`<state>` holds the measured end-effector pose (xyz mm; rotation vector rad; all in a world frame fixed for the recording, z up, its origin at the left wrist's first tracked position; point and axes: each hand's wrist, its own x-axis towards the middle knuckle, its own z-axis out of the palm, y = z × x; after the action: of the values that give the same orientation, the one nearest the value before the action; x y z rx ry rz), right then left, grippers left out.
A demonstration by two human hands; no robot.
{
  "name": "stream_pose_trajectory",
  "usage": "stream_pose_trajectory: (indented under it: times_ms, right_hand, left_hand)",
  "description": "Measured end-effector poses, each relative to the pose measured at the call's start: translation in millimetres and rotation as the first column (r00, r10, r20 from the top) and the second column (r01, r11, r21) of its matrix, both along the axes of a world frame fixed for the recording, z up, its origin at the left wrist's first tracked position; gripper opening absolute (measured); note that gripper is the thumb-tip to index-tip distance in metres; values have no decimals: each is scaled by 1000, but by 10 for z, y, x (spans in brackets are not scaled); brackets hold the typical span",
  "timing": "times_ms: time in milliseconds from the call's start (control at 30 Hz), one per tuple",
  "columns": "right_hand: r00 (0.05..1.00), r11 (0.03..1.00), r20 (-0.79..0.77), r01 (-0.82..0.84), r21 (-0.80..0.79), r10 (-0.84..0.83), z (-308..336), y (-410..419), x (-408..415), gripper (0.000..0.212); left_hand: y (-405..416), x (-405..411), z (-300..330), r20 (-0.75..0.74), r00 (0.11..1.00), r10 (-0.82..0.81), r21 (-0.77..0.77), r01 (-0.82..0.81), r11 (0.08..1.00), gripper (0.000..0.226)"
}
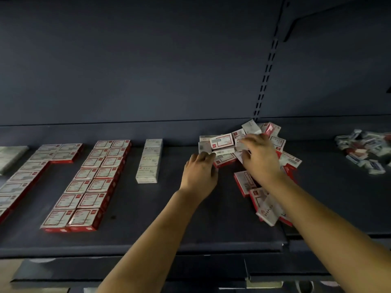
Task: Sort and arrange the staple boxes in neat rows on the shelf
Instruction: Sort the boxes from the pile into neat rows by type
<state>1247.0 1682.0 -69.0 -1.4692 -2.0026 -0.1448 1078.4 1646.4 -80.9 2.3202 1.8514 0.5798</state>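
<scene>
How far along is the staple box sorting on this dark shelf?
Done: the double row of red-edged boxes and the short single row of pale boxes.
In hand: the left hand and right hand work in the jumbled red-and-white pile.
Left: that pile, plus the mixed heap at far right.

Your 2 arms bare from the lower frame edge up to the wrists, no sleeve showing, your left hand (200, 172) and right hand (261, 158) bare too, no glove, ring, watch or band in sight
</scene>
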Motion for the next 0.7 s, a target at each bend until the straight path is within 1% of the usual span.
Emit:
stream_pose_trajectory:
  times_ms: [67, 167, 233, 300, 400, 467, 500, 567, 633, 667, 700]
  right_hand:
    - [983, 995, 173, 78, -60, -66, 76, 160, 82, 38]
    - [903, 973, 422, 159, -165, -75, 142, 264, 139, 53]
    - [858, 961, 509, 191, -202, -64, 151, 284, 124, 57]
    - [836, 947, 542, 234, -219, -81, 173, 321, 85, 58]
    - [813, 897, 571, 329, -295, -111, 240, 417, 9, 59]
    - [796, 869, 596, 365, -335, -104, 257, 457, -10, 62]
    - [797, 868, 594, 365, -336, -105, 254, 462, -3, 61]
    - [829, 899, 546, 323, -294, -119, 229, 430, 43, 55]
    - [894, 946, 432, 232, -225, -117, 183, 357, 92, 48]
    - [928, 965, 356, 182, -186, -107, 150, 313, 103, 46]
    - [958, 981, 274, 133, -143, -90, 121, 259, 111, 46]
  left_hand:
    - [108, 82, 26, -50, 999, 6, -32, -7, 999, 48]
    - [205, 185, 39, -90, 996, 14, -52, -18, 998, 48]
    - [215, 236, 34, -98, 995, 24, -55, -30, 998, 47]
    - [215, 291, 20, -93, 995, 28, -59, -33, 998, 46]
    - [227, 398, 21, -94, 996, 7, -63, -13, 998, 43]
    - [226, 455, 24, -80, 997, -6, -63, 1, 998, 43]
    - [222, 464, 23, -61, 998, -10, -56, 6, 998, 42]
    - [208, 443, -2, -5, 1000, -22, -21, 22, 1000, 38]
    - [164, 394, -29, 117, 992, -47, 57, 40, 998, 32]
    - [132, 364, -43, 225, 973, -52, 84, 33, 996, 30]
    - [91, 338, -40, 356, 934, -37, 81, 9, 997, 29]
